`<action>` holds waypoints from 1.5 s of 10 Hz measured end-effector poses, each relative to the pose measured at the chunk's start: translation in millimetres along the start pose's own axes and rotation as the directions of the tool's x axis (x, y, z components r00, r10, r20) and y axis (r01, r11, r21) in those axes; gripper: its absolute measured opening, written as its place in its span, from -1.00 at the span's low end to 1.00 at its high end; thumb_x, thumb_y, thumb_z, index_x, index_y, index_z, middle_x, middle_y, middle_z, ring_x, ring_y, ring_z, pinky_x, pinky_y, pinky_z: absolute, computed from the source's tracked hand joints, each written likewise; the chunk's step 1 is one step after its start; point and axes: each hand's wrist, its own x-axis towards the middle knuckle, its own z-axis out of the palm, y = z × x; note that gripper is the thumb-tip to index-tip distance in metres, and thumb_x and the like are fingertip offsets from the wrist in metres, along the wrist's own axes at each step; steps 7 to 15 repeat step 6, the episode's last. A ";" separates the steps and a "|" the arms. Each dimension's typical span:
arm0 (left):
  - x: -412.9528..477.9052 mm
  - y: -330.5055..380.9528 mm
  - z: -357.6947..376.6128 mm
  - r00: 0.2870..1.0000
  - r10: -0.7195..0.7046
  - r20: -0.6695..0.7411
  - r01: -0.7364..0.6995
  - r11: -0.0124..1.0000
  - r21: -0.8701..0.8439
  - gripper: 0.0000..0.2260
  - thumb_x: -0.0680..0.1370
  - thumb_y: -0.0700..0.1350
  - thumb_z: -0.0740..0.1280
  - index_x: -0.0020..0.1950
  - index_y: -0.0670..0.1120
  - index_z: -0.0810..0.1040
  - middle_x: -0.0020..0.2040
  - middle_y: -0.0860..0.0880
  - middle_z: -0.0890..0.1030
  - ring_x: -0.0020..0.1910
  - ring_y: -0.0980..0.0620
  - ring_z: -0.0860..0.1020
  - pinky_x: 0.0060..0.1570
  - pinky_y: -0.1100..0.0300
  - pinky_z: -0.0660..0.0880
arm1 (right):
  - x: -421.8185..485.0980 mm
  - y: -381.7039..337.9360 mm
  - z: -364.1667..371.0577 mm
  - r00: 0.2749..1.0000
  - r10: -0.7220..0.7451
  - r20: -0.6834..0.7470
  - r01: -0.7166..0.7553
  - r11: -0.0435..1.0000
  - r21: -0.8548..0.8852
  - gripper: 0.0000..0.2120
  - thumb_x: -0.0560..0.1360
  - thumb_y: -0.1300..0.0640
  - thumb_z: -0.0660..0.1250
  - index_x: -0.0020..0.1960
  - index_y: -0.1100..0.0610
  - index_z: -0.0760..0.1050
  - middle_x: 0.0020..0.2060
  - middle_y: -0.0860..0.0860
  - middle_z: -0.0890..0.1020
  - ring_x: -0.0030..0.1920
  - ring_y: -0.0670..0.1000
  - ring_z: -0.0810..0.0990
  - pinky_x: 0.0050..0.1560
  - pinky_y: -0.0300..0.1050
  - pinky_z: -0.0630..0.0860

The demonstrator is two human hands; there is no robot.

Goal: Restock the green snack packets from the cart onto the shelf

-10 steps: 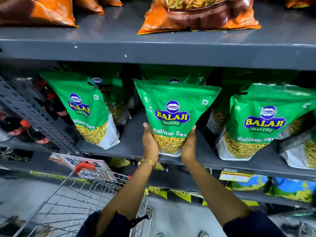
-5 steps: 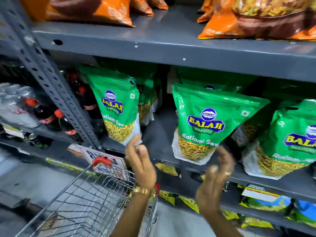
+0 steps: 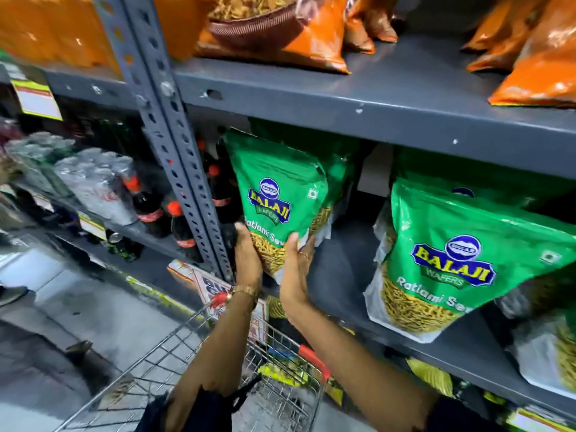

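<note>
Here both hands, left hand and right hand, clasp the green packet on the shelf, fingers pressed flat against its sides, the grey upright crowding it at nine o'clock and another packet at three.

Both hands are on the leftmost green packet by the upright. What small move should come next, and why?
Probably nudge the green packet upright and release: the left hand and right hand cup its bottom corners, and it already sits on the shelf, leaning.

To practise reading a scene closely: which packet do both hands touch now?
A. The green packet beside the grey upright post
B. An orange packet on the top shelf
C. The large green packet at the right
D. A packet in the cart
A: the left hand and right hand cup the bottom of the green packet next to the grey post.
</note>
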 end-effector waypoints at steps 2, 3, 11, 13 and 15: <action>-18.0 -10.7 4.5 0.993 0.091 -0.081 -0.087 0.994 0.061 -0.53 0.53 0.36 0.00 0.11 0.14 0.55 0.18 -0.06 0.62 0.20 -0.06 0.56 0.31 -0.13 0.46 | 13.3 2.9 -1.2 0.999 0.013 -0.039 -0.012 1.000 0.011 -0.27 0.53 -0.30 0.06 0.56 0.02 -0.04 0.58 0.01 0.02 0.58 0.04 -0.02 0.57 0.13 -0.03; -20.3 -7.5 6.7 0.989 0.115 -0.093 -0.108 0.991 0.074 -0.55 0.58 0.26 -0.05 0.15 0.03 0.48 0.10 0.00 0.60 0.08 0.15 0.56 0.20 -0.01 0.47 | 15.1 7.0 -2.6 0.999 0.035 -0.010 -0.035 0.999 0.010 0.04 0.21 -0.63 0.04 0.53 -0.08 0.05 0.56 -0.03 0.14 0.56 0.02 0.08 0.54 0.18 0.07; -46.7 3.6 4.6 0.994 0.012 -0.108 0.013 0.974 0.227 0.10 0.23 0.64 -0.18 0.56 -0.05 0.06 0.57 -0.12 0.19 0.55 -0.08 0.17 0.55 -0.06 0.07 | -37.4 -29.6 -43.6 0.992 0.055 0.117 -0.029 0.976 -0.214 -0.07 0.32 -0.49 0.01 0.56 -0.04 -0.03 0.58 -0.04 0.04 0.57 -0.03 0.01 0.54 0.05 0.03; -46.7 3.6 4.6 0.994 0.012 -0.108 0.013 0.974 0.227 0.10 0.23 0.64 -0.18 0.56 -0.05 0.06 0.57 -0.12 0.19 0.55 -0.08 0.17 0.55 -0.06 0.07 | -37.4 -29.6 -43.6 0.992 0.055 0.117 -0.029 0.976 -0.214 -0.07 0.32 -0.49 0.01 0.56 -0.04 -0.03 0.58 -0.04 0.04 0.57 -0.03 0.01 0.54 0.05 0.03; -46.7 3.6 4.6 0.994 0.012 -0.108 0.013 0.974 0.227 0.10 0.23 0.64 -0.18 0.56 -0.05 0.06 0.57 -0.12 0.19 0.55 -0.08 0.17 0.55 -0.06 0.07 | -37.4 -29.6 -43.6 0.992 0.055 0.117 -0.029 0.976 -0.214 -0.07 0.32 -0.49 0.01 0.56 -0.04 -0.03 0.58 -0.04 0.04 0.57 -0.03 0.01 0.54 0.05 0.03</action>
